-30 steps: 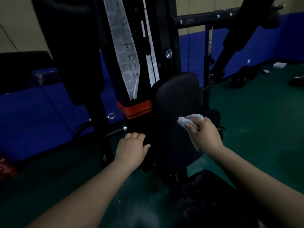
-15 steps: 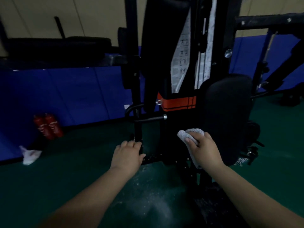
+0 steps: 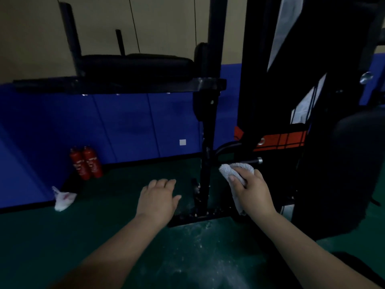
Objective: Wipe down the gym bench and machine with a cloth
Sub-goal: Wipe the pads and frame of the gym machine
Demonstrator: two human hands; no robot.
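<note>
Both hands reach forward over the green floor (image 3: 62, 247), held apart, one on each side of the machine's black upright post (image 3: 205, 163). Left hand (image 3: 157, 200) hovers palm down with fingers relaxed and spread, holding nothing, just left of the post and above the floor bar (image 3: 200, 219) at its foot. Right hand (image 3: 253, 192) grips a white cloth (image 3: 233, 172), fingers curled over the bunched fabric, with a tail of it hanging down below the palm. Cloth sits just right of the post, close under a short chrome-capped bar (image 3: 253, 161); whether it touches the bar cannot be told.

Machine (image 3: 270, 101) rises at the right, dark, with an orange band (image 3: 289, 140) and white instruction sheets (image 3: 287, 28). Its black pad (image 3: 354, 174) stands right of the cloth hand, apart from it. A padded bench (image 3: 135, 65) lies higher up at the left, well away from both hands.

Blue mats (image 3: 104, 126) line the wall. Two red extinguishers (image 3: 86, 161) stand against them, with a crumpled white bag (image 3: 62, 200) on the floor nearby. White dust speckles the floor between the forearms.
</note>
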